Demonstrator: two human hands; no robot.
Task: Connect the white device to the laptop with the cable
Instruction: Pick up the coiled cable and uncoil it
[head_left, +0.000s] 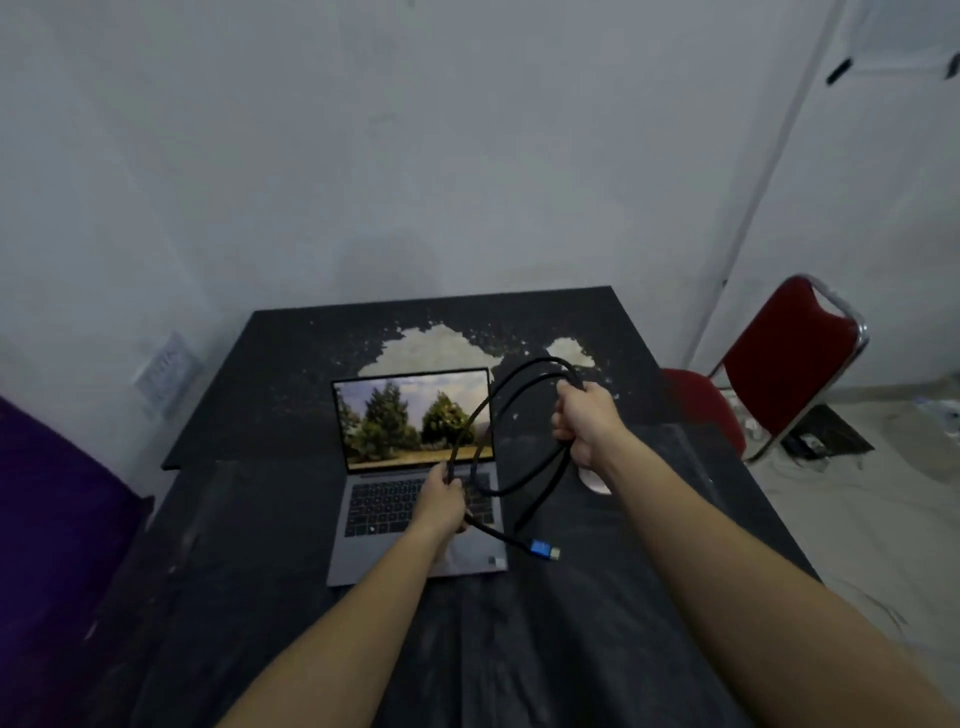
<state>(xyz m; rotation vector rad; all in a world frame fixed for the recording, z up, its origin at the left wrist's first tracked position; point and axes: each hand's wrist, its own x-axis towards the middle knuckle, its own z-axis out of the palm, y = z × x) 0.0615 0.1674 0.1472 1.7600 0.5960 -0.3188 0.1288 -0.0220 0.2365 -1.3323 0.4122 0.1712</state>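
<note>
An open grey laptop (395, 519) sits mid-table, its screen showing trees. A black cable (524, 483) hangs in loose loops above its right side. My right hand (584, 423) is closed around the top of the loops, to the right of the screen. My left hand (441, 499) grips the cable over the keyboard. One end, a blue plug (543, 548), dangles just right of the laptop's front corner. The white device (595, 480) lies on the table right of the laptop, mostly hidden behind my right wrist.
The dark table (270, 405) has a worn pale patch (431, 345) behind the laptop and stands against a white wall. A red chair (779, 374) stands to the right. Purple fabric (47, 519) lies at the left.
</note>
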